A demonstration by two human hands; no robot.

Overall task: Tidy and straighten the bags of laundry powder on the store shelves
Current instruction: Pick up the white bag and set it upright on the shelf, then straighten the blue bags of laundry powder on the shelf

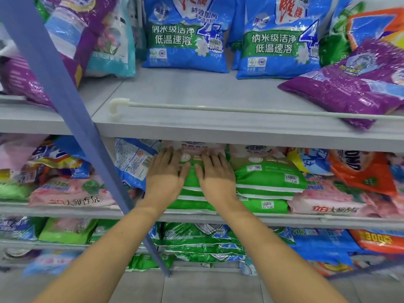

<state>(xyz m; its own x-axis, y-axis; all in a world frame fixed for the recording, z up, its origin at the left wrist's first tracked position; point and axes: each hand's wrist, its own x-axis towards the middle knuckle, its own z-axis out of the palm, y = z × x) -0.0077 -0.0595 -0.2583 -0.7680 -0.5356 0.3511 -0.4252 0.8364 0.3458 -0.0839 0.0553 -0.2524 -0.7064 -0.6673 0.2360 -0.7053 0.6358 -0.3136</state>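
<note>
Grey shelves [185, 88], stacked powder bags [269, 177]

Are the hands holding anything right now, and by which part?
Nothing is held: left hand and right hand press flat on the top green laundry powder bag.

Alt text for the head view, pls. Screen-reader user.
Left hand and right hand press flat on the top of a green stack of bags on a shelf. On the shelf above, a purple bag overhangs the rail, beside two upright blue bags.
</note>
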